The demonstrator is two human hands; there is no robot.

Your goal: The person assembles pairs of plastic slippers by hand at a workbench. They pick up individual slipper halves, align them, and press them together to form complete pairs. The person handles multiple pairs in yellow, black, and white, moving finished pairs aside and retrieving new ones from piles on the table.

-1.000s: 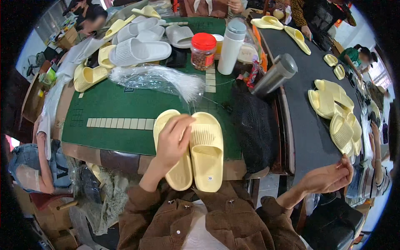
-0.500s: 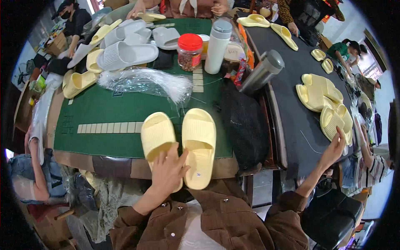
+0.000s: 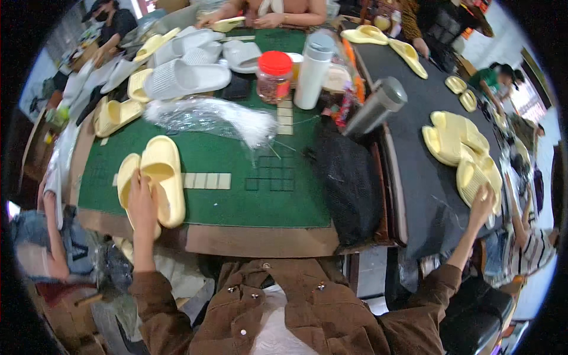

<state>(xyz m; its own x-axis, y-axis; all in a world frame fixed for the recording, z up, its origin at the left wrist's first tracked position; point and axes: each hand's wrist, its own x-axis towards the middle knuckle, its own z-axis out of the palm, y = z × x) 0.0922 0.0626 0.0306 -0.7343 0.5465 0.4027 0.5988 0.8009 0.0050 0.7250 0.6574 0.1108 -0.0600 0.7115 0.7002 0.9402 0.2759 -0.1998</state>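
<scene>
My left hand (image 3: 144,198) is closed on a pair of pale yellow slide slippers (image 3: 167,171) at the left of the green mat. Its fingers pinch where the two slippers meet, toes pointing away from me. Far over on the right, my right hand (image 3: 483,204) grips the near slipper (image 3: 473,173) of a yellow stack on the dark table; its fingertips are partly hidden against it. Behind that slipper, touching it, lie more yellow slippers (image 3: 452,135).
On the green mat (image 3: 236,207) lie a bag of white plastic ties (image 3: 207,118) and grey slippers (image 3: 186,80). A red-lidded jar (image 3: 274,77), white bottle (image 3: 313,71), steel flask (image 3: 378,106) and black cloth bag (image 3: 349,183) stand or lie nearby. Other people sit around.
My left hand has moved the yellow pair from the mat's front middle to its left side. My right hand has reached onto the slipper stack at the right.
</scene>
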